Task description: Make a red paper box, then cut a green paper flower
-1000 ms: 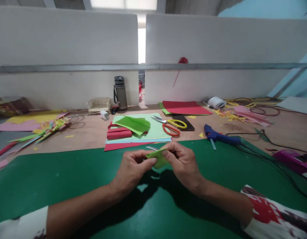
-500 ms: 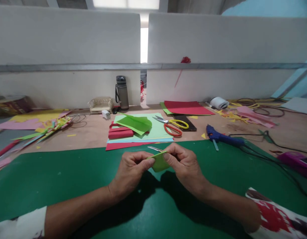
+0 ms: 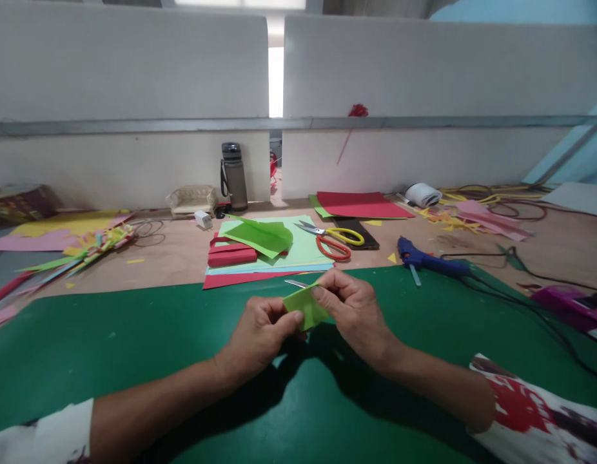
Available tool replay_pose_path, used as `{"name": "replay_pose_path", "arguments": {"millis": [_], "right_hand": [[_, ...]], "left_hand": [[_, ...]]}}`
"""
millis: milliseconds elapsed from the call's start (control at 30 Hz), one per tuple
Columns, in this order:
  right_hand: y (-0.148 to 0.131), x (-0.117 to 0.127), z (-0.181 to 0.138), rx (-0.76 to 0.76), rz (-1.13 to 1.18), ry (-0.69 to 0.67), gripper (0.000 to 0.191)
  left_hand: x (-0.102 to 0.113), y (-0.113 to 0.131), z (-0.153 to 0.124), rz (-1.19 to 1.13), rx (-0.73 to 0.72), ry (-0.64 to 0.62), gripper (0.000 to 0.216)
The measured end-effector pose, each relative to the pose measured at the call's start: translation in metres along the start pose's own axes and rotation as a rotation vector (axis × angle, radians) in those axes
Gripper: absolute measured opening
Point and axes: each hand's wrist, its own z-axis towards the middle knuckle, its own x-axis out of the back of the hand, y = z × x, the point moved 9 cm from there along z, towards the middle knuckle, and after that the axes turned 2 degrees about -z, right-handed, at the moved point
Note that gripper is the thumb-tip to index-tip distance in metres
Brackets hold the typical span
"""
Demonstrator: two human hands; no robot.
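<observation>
Both my hands hold a small folded piece of light green paper (image 3: 305, 306) above the dark green cutting mat (image 3: 134, 348). My left hand (image 3: 260, 335) pinches its lower left corner with closed fingers. My right hand (image 3: 354, 309) pinches its upper right edge between thumb and fingers. A thin metal blade (image 3: 294, 283) lies on the mat just behind the paper, partly hidden by my fingers.
Behind the mat lies a stack of coloured paper sheets (image 3: 269, 258) with a red roll (image 3: 231, 254). Yellow and red scissors (image 3: 332, 241), a black phone (image 3: 359, 233), a blue glue gun (image 3: 427, 261) with cables, a grey bottle (image 3: 233, 175) and paper strips (image 3: 80, 251) are around.
The green paper has turned from edge-on to tilted, showing its flat face. My left hand dropped slightly lower; my right hand stays at the top edge.
</observation>
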Motion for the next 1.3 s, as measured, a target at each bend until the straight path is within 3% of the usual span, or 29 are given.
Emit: {"name": "replay_pose_path", "arguments": {"millis": [167,333,500,667,767,867,1033,1300], "right_hand": [[0.001,0.0,-0.001,0.013,-0.058,0.005,0.023],[-0.005,0.0,0.0,0.097,-0.171,0.045,0.022],[-0.008,-0.003,-0.003,0.14,-0.19,0.02,0.021],[-0.015,-0.015,-0.005,0.185,-0.297,-0.192,0.016],[-0.026,-0.02,-0.009,0.302,-0.39,-0.285,0.019],[-0.029,-0.02,-0.012,0.368,-0.459,-0.292,0.021],[-0.025,-0.025,-0.019,0.391,-0.476,-0.321,0.02],[-0.038,-0.018,-0.021,0.456,-0.494,-0.234,0.022]], "left_hand": [[-0.002,0.002,-0.001,0.007,0.005,-0.002,0.017],[-0.01,0.011,0.0,0.126,-0.017,-0.076,0.02],[0.001,0.014,0.004,0.061,-0.081,-0.008,0.03],[0.001,0.028,0.001,0.324,-0.211,-0.093,0.029],[-0.003,0.039,-0.003,0.496,-0.294,-0.128,0.028],[-0.001,0.05,-0.004,0.574,-0.385,-0.091,0.026],[-0.006,0.052,-0.006,0.705,-0.492,-0.14,0.022],[-0.002,0.065,-0.016,0.72,-0.637,-0.029,0.017]]}}
